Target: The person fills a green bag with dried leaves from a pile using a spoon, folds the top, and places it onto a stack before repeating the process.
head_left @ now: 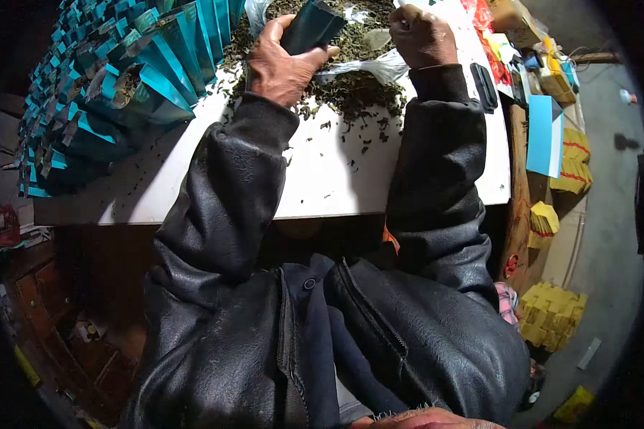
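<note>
My left hand (283, 71) is wrapped round a dark teal foil pouch (313, 27), tilted over the far part of the white table (322, 193). My right hand (423, 37) is closed in a fist to the right of the pouch; what it holds, if anything, is hidden. Dry, dark curled leaves (361, 96), looking like tea, lie heaped below and between both hands, with loose bits scattered towards me. A clear plastic bag (379, 68) rests across the heap. Close by on the left stand many upright teal foil pouches (172, 71), some with leaves showing at their tops.
A black phone-like object (484, 87) lies at the table's right edge. Beyond it are red plastic (490, 46), a light-blue folded card (544, 136) and yellow packets (572, 161). More yellow packets (551, 314) are stacked lower right. A wooden cabinet (57, 307) stands lower left.
</note>
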`<control>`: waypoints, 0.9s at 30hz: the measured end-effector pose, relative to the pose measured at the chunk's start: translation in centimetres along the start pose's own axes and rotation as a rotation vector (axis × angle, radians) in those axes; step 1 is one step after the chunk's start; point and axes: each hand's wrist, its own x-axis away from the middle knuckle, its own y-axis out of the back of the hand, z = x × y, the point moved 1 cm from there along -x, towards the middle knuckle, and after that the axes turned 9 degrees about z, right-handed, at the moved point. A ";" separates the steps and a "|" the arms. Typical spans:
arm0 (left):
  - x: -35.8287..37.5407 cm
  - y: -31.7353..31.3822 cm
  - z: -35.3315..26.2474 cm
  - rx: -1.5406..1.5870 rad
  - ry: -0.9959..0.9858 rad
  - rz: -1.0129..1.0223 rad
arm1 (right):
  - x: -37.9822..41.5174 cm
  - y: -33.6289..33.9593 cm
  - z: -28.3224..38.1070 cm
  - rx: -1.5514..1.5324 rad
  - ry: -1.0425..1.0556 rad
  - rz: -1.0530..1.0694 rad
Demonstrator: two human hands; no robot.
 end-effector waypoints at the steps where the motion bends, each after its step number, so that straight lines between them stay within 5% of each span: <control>1: 0.0 0.0 -0.1 0.001 0.017 0.005 | 0.0 -0.2 0.0 -0.063 -0.010 -0.024; 15: -0.1 -0.1 0.5 -0.025 -0.002 -0.033 | -0.1 -4.3 2.9 -0.590 0.094 0.164; 19: -0.2 -0.1 0.8 -0.042 -0.011 0.003 | -0.9 -8.5 0.6 -0.467 -0.064 0.235; 22: -0.2 0.0 0.5 -0.064 0.039 0.015 | -0.4 -5.1 1.2 -0.837 -0.346 0.401; 27: -0.4 -0.2 0.9 -0.059 -0.094 -0.012 | -0.4 -4.2 -0.4 -1.161 -0.358 0.408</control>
